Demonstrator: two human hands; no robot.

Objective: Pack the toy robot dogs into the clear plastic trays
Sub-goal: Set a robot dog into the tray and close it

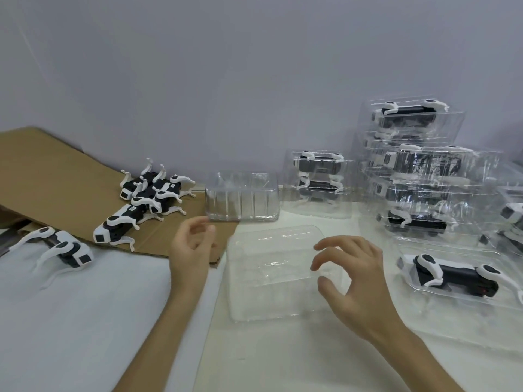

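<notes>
Both hold nothing: left hand [192,247] loosely curled, right hand [351,273] half open over empty tray [268,278]. Tray looks thin, bendy; lift by rim. Ten o'clock: loose dogs [133,213], likely light, thin legs; grab body. Two o'clock: packed trays [424,165].

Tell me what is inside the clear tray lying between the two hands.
No dog shows inside the tray; only the white table shows through it. The right hand covers its near right corner.
</notes>
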